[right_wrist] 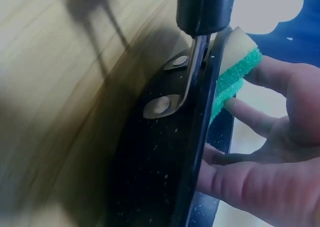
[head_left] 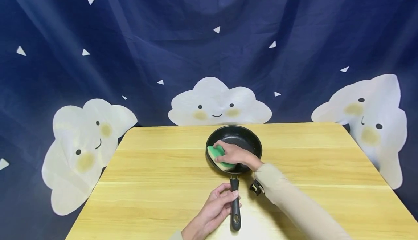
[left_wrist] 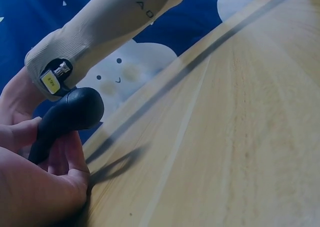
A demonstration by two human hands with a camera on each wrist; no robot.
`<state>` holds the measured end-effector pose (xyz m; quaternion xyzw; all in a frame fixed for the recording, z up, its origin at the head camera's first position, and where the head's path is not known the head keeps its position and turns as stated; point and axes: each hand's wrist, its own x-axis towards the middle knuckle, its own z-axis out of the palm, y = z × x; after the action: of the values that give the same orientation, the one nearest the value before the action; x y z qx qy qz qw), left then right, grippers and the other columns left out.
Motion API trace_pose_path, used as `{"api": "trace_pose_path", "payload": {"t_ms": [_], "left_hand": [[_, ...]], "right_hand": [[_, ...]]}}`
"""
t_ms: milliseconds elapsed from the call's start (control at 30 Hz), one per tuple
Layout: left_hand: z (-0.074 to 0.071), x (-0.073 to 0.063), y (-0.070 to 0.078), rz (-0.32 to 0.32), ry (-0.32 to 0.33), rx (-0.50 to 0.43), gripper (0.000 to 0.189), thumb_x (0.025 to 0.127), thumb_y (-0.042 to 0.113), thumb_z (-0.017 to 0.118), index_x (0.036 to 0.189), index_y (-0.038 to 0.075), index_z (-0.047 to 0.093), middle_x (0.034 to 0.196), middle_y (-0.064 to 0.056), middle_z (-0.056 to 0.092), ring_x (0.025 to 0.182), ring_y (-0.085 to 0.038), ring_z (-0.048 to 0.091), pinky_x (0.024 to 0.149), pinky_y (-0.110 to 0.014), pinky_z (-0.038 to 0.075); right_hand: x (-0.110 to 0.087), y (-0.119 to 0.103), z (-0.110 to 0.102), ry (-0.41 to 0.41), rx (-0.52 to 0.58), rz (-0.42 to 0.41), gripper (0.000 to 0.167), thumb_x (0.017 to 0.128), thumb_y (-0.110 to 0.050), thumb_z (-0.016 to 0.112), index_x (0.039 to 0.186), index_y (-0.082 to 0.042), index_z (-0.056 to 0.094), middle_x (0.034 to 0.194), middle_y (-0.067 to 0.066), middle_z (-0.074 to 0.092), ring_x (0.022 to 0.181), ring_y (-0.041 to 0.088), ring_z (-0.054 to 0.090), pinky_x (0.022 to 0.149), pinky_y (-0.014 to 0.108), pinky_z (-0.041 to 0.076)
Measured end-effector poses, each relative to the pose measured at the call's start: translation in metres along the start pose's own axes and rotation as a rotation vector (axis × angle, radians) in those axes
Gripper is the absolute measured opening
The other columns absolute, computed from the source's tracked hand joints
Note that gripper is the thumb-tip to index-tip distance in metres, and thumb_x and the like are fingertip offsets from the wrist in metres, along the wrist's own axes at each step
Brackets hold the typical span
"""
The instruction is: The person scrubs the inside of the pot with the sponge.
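A black frying pan (head_left: 246, 138) sits on the wooden table, its handle pointing toward me. My left hand (head_left: 217, 205) grips the black handle (head_left: 236, 220), thumb along the top and fingers curled beneath. In the left wrist view the rounded end of the handle (left_wrist: 85, 109) sticks out of that hand. Inside the pan, at its left wall, my right hand (head_left: 235, 154) holds a green and cream sponge (head_left: 216, 152) between thumb and fingers. The green scouring face is toward the palm. The right wrist view shows the sponge (right_wrist: 239, 57) tilted at the rim near the handle's riveted bracket (right_wrist: 161, 106).
The light wooden table (head_left: 147, 182) extends to both sides of the pan. Behind it hangs a dark blue curtain (head_left: 183, 33) with white clouds. A small black device (head_left: 256, 187) is strapped at the right wrist, beside the handle.
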<state>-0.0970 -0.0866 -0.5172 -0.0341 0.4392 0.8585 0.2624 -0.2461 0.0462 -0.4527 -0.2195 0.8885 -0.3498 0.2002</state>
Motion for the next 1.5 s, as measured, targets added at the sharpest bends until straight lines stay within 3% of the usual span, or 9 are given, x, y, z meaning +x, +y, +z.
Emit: {"api": "trace_pose_path", "payload": {"t_ms": [433, 733, 1000, 1500], "left_hand": [[-0.001, -0.001, -0.001, 0.0, 0.006, -0.01, 0.027, 0.097, 0.0, 0.065, 0.122, 0.0, 0.055, 0.094, -0.004, 0.064, 0.083, -0.015, 0.063, 0.081, -0.03, 0.058], [-0.003, 0.0, -0.003, 0.006, -0.013, -0.015, 0.026, 0.097, 0.001, 0.066, 0.12, 0.002, 0.054, 0.092, -0.002, 0.064, 0.083, -0.015, 0.064, 0.079, -0.029, 0.058], [-0.002, 0.002, -0.002, 0.003, -0.013, -0.008, 0.027, 0.096, 0.001, 0.066, 0.121, 0.002, 0.055, 0.094, -0.004, 0.065, 0.083, -0.014, 0.064, 0.078, -0.029, 0.058], [-0.003, 0.001, -0.003, 0.004, -0.011, -0.003, 0.026, 0.096, 0.003, 0.067, 0.121, 0.003, 0.056, 0.091, -0.003, 0.064, 0.083, -0.014, 0.064, 0.074, -0.026, 0.057]], "right_hand": [[0.016, -0.004, 0.009, 0.087, -0.029, 0.083, 0.051, 0.098, -0.027, 0.071, 0.139, -0.019, 0.041, 0.112, 0.017, 0.053, 0.097, 0.028, 0.054, 0.076, 0.037, 0.049], [0.025, -0.003, 0.012, 0.153, -0.079, 0.084, 0.054, 0.098, -0.024, 0.071, 0.141, -0.016, 0.038, 0.115, 0.025, 0.05, 0.09, 0.033, 0.058, 0.075, 0.043, 0.053], [0.03, -0.001, 0.011, 0.233, -0.129, 0.116, 0.055, 0.097, -0.02, 0.072, 0.141, -0.015, 0.04, 0.116, 0.025, 0.046, 0.095, 0.037, 0.052, 0.076, 0.045, 0.051], [0.032, 0.005, 0.012, 0.345, -0.294, 0.137, 0.051, 0.097, -0.017, 0.073, 0.138, -0.02, 0.043, 0.12, 0.025, 0.042, 0.098, 0.039, 0.046, 0.063, 0.045, 0.053]]}}
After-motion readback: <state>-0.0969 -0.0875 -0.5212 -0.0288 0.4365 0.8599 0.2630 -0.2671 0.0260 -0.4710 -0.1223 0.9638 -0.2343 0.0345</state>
